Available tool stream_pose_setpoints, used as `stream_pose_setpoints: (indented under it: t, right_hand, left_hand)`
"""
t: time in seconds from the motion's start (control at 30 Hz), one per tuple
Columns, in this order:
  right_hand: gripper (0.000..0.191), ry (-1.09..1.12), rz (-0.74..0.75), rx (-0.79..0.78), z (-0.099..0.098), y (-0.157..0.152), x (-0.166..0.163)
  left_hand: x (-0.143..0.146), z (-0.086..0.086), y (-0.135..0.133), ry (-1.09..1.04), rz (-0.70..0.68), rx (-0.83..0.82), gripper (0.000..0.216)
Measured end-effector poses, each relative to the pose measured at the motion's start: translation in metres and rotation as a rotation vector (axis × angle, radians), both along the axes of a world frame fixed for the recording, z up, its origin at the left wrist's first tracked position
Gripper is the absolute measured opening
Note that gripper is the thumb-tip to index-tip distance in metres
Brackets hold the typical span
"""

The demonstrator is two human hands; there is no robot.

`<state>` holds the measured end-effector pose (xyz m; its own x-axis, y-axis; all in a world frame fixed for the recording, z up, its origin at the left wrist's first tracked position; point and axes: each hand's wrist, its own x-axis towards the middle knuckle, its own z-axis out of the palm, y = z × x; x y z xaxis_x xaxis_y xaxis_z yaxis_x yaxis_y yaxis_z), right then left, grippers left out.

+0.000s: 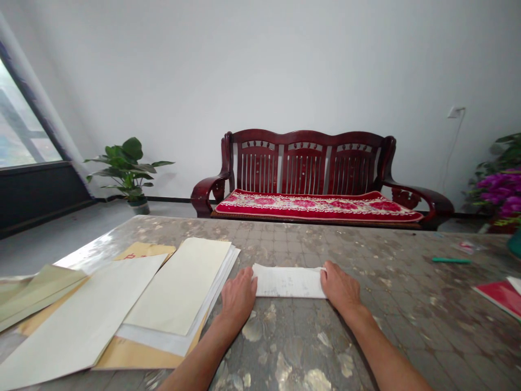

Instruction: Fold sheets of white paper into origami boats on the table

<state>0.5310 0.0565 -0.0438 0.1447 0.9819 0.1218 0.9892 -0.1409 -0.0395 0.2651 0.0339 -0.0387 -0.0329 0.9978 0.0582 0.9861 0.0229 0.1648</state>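
A folded white paper with faint writing lies flat on the patterned table. My left hand rests on its left end, fingers together and pressing down. At the paper's right end my right hand does the same, fingertips over the edge. Both hands lie flat on the sheet rather than gripping it.
A stack of white sheets and tan envelopes lies to the left, with greenish paper beyond. A green pen and a red booklet lie at the right. A wooden bench and potted plants stand behind.
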Motion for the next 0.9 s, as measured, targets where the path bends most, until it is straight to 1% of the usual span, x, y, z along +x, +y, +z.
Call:
stream_pose_setpoints:
  t: [0.23,0.27,0.33,0.37,0.43,0.5,0.53,0.57,0.6,0.63,0.7,0.73,0.8,0.87,0.9]
  right_hand:
    - [0.027,-0.019,-0.006,0.003,-0.001,0.001,-0.002]
    - [0.027,-0.022,-0.002,0.007,-0.001,0.001,-0.002]
    - [0.027,-0.029,0.004,0.015,-0.001,0.0,-0.002]
    - [0.026,-0.031,0.005,0.017,0.0,0.0,-0.002]
    - [0.026,-0.035,0.004,0.019,0.0,0.0,-0.002]
    - [0.027,-0.034,0.003,0.018,0.001,-0.001,-0.002]
    - [0.027,-0.032,0.002,0.017,0.001,-0.001,-0.002]
    - [0.027,-0.031,0.0,0.017,0.001,-0.001,-0.002]
    - [0.027,-0.033,-0.001,0.022,0.001,0.0,-0.001]
    - [0.027,-0.037,-0.003,0.03,0.001,0.0,-0.001]
    - [0.026,-0.055,-0.002,0.059,0.0,0.0,0.0]
    - [0.026,-0.064,0.002,0.073,0.0,0.0,0.001]
    - [0.027,-0.073,0.002,0.084,0.0,0.001,0.003]
    - [0.027,-0.066,-0.008,0.079,0.0,0.002,0.004]
    - [0.027,-0.062,-0.016,0.077,0.001,0.002,0.004]
  left_hand:
    - [0.003,-0.001,0.001,0.055,0.015,0.012,0.022]
    - [0.003,-0.001,0.0,0.078,0.022,0.035,0.025]
    - [0.005,0.0,0.0,0.133,0.006,0.109,0.037]
    - [0.006,0.001,0.0,0.157,-0.028,0.15,0.044]
    - [0.007,0.003,0.002,0.185,-0.169,0.182,0.05]
    - [0.008,0.007,0.005,0.185,-0.351,0.121,0.044]
    - [0.009,0.009,0.006,0.181,-0.421,0.073,0.039]
    - [0.011,0.011,0.008,0.177,-0.46,0.028,0.035]
    - [0.015,0.012,0.009,0.174,-0.462,-0.005,0.032]
    - [0.019,0.013,0.01,0.17,-0.43,-0.02,0.029]
    - [0.031,0.013,0.01,0.157,-0.313,-0.005,0.024]
    - [0.037,0.012,0.01,0.148,-0.251,0.015,0.024]
    - [0.05,0.008,0.01,0.128,-0.157,0.05,0.031]
    - [0.058,0.002,0.011,0.103,-0.128,0.062,0.031]
    - [0.059,-0.002,0.012,0.086,-0.15,0.061,0.028]
